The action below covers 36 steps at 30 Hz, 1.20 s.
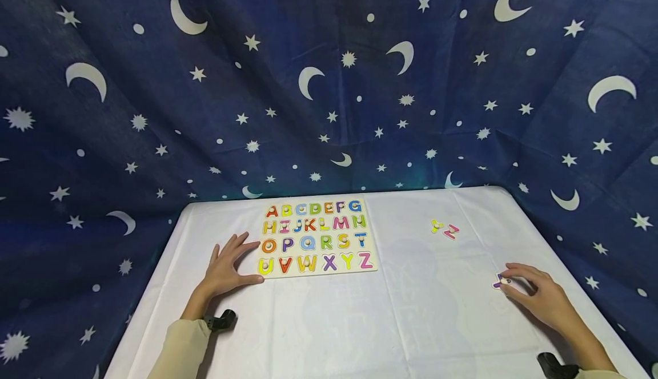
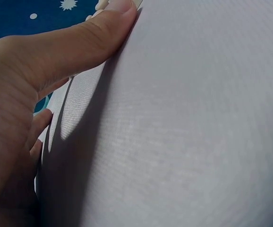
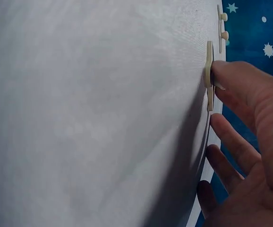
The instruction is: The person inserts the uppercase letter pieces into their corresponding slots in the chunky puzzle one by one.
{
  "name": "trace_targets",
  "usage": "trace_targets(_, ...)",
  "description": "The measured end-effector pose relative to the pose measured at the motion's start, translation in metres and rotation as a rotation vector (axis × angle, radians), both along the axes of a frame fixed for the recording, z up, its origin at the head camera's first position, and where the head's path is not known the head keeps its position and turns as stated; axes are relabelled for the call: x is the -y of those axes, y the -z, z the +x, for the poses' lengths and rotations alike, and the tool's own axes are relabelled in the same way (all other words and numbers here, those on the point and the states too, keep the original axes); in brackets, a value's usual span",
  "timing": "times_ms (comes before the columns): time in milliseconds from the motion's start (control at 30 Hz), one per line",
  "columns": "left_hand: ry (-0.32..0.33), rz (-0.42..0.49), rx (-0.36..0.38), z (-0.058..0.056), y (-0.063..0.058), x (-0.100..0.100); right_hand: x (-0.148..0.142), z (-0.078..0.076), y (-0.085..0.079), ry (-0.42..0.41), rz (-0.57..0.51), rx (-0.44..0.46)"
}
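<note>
A wooden alphabet board (image 1: 374,259) with coloured letters, many with small knobs, lies left of the table's middle. Beside its left edge spreads my left hand (image 1: 226,270), thumb at the lower-left corner and fingertips near the letter O. The left wrist view shows the thumb (image 2: 89,45) against the board's corner. Far off on the right, my right hand (image 1: 540,296) pinches a purple letter piece (image 1: 497,283) between thumb and index finger. Its pale wooden edge (image 3: 209,66) shows in the right wrist view; the fingers partly hide its shape, and the other fingers stay spread.
A yellow Y piece (image 1: 436,226) and a pink letter piece (image 1: 450,232) lie between the board and my right hand. White cloth (image 1: 334,322) covers the table. Behind it hangs a dark blue curtain (image 1: 329,36) with moons and stars.
</note>
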<state>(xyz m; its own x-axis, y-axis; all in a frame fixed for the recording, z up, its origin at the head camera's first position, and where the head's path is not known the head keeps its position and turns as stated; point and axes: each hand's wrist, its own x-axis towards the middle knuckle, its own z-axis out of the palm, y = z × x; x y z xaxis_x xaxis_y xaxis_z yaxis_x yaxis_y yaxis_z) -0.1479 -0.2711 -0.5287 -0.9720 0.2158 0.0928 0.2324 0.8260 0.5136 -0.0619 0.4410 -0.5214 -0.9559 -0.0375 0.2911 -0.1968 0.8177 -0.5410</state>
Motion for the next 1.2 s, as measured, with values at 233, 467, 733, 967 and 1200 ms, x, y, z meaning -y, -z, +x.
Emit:
trace_targets(233,0.003,-0.005,0.000,0.000,0.000,0.000,0.000,0.000,0.000,0.033,-0.003,-0.019)
trace_targets(467,0.002,0.003,-0.002,0.000,0.000,-0.001,-0.001,0.002,-0.001,0.059,-0.042,0.039)
trace_targets(733,-0.005,0.002,0.002,0.001,-0.001,0.000,0.007,-0.007,-0.010,0.050,0.002,0.002)
trace_targets(967,-0.001,-0.011,0.006,0.001,-0.001,0.001,0.038,-0.031,-0.028,-0.041,-0.031,-0.021)
trace_targets(1200,-0.001,-0.003,0.007,0.000,-0.001,0.001,0.094,-0.065,-0.043,-0.140,-0.087,-0.017)
